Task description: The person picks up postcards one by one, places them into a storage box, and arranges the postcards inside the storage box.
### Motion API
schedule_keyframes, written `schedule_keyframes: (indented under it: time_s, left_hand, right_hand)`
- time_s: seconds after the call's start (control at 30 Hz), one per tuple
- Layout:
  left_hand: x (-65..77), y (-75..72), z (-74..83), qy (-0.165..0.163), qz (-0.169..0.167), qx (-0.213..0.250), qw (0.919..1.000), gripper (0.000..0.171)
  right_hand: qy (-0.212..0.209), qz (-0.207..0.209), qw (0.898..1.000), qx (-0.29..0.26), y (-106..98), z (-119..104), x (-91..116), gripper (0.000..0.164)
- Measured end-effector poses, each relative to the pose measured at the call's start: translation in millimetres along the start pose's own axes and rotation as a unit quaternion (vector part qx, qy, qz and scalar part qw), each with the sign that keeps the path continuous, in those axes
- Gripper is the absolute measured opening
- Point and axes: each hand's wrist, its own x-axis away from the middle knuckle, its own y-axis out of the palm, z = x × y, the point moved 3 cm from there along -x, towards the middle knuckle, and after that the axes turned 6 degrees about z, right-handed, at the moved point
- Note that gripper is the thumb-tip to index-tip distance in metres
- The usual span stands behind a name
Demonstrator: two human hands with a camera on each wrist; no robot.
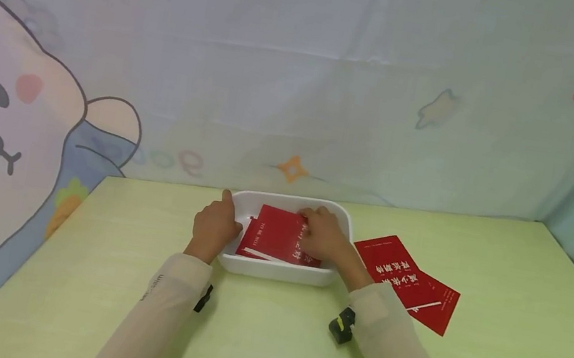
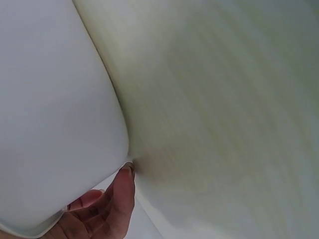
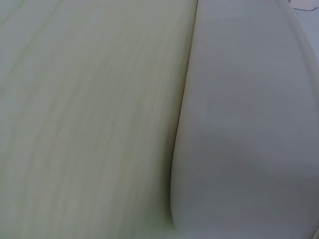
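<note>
A white plastic basin (image 1: pixel 271 270) with rounded corners stands on the table, and red printed cards (image 1: pixel 278 231) lie inside it. My left hand (image 1: pixel 214 225) grips the basin's left end at the rim. In the left wrist view the fingers of my left hand (image 2: pixel 107 206) curl at the corner of the white basin (image 2: pixel 55 109). My right hand (image 1: pixel 324 234) reaches over the basin's right end and holds the right edge of the top red card, partly covering its white lettering. The right wrist view shows only the basin's outer side (image 3: pixel 244 129) and the tabletop.
Right of the basin, more red cards (image 1: pixel 393 260) with white print lie overlapping on the pale yellow-green table (image 1: pixel 260 339). Behind the table hangs a printed cloth backdrop (image 1: pixel 281 77) with a cartoon bear on the left.
</note>
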Motion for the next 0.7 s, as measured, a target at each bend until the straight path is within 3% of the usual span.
schedule_keyframes:
  time_s: [0.7]
  left_hand:
    - [3.0, -5.0, -2.2, 0.004, 0.003, -0.003, 1.0000, 0.064]
  right_hand:
    - [0.023, -0.038, 0.998, 0.040, 7.0, -3.7, 3.3, 0.057]
